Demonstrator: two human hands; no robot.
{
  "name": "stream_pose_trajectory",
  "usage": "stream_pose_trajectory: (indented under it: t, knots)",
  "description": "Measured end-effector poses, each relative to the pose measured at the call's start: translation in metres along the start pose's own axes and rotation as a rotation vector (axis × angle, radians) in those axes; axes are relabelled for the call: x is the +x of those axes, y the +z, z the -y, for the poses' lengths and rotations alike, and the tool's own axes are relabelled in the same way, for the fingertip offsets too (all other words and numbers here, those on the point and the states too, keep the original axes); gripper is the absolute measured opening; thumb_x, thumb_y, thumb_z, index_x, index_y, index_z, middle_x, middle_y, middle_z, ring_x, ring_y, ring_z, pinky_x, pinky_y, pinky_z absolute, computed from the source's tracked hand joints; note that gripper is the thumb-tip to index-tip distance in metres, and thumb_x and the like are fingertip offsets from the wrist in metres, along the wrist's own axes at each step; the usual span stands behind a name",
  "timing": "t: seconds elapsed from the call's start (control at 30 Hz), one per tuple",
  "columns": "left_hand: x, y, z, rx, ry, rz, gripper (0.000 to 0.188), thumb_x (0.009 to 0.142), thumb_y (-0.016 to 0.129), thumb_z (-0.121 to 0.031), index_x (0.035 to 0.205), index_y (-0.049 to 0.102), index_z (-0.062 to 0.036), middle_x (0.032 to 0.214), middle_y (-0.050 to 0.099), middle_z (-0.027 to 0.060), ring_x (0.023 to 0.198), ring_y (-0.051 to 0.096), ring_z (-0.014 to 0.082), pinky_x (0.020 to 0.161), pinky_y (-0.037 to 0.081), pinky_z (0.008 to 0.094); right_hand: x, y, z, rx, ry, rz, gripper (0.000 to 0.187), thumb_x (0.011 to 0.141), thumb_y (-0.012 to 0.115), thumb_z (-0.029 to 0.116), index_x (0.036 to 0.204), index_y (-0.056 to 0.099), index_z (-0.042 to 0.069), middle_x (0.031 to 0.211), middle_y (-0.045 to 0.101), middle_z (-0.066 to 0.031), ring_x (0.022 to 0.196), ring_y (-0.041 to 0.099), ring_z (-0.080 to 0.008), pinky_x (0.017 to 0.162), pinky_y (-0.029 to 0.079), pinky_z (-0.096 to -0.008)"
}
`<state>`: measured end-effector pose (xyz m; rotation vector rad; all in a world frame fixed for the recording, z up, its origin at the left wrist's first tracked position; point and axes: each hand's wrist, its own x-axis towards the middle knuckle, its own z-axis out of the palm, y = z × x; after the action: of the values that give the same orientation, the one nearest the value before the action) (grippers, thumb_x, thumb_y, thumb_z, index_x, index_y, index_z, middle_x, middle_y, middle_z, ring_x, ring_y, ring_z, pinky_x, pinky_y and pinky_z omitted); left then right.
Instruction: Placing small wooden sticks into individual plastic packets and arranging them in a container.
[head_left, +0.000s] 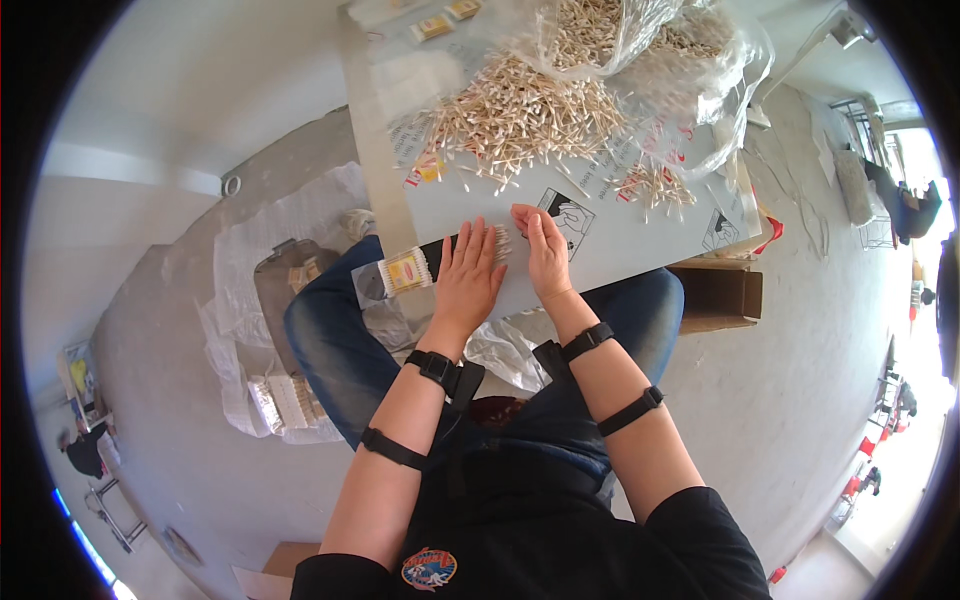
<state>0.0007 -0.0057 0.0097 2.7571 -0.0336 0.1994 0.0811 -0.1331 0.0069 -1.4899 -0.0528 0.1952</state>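
Sleeves (705, 545), hands (548, 258), bare table edge (622, 264) rightward

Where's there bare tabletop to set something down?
Right of the right hand, nearer than the small swab cluster; a narrower strip between the left hand and the big swab heap. Crowded: the far side, under that heap and the plastic bag.
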Motion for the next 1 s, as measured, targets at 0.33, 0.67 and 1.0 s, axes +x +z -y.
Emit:
stream_pose_trajectory:
  t: [0.33,0.67,1.0]
  knots:
    - [0.005,0.004,-0.001,0.039,-0.007,0.058,0.063,0.095,0.055,-0.032,0.148,0.036,-0.0055,0.155,0.034,0.0148,0.144,0.031,0.0319,0.117,0.022,0.0509,-0.002,-0.002,0.000,-0.026,0.009,-0.025,0.032,0.105,0.047,0.024,0.116,0.063,-0.001,0.109,0.067,-0.0101,0.105,0.061,-0.0184,0.095,0.046,-0.0306]
    - [0.018,0.002,0.000,-0.751,-0.141,-0.320,0.056,0.104,0.040,-0.029,0.151,0.028,0.0008,0.155,0.029,0.0232,0.143,0.030,0.0367,0.117,0.024,0.0416,0.016,0.012,0.011,-0.356,-0.319,0.073,0.034,0.104,0.043,0.025,0.119,0.060,0.000,0.114,0.065,-0.0157,0.107,0.061,-0.0303,0.095,0.046,-0.0358]
    - [0.015,0.005,0.000,-1.018,-0.291,-0.391,0.062,0.106,0.036,-0.037,0.151,0.024,0.0042,0.155,0.031,0.0198,0.143,0.032,0.0290,0.116,0.025,0.0376,-0.014,0.038,0.011,-0.248,-0.154,0.052,0.035,0.105,0.042,0.025,0.122,0.057,-0.001,0.121,0.061,-0.0164,0.114,0.058,-0.0319,0.100,0.044,-0.0362]
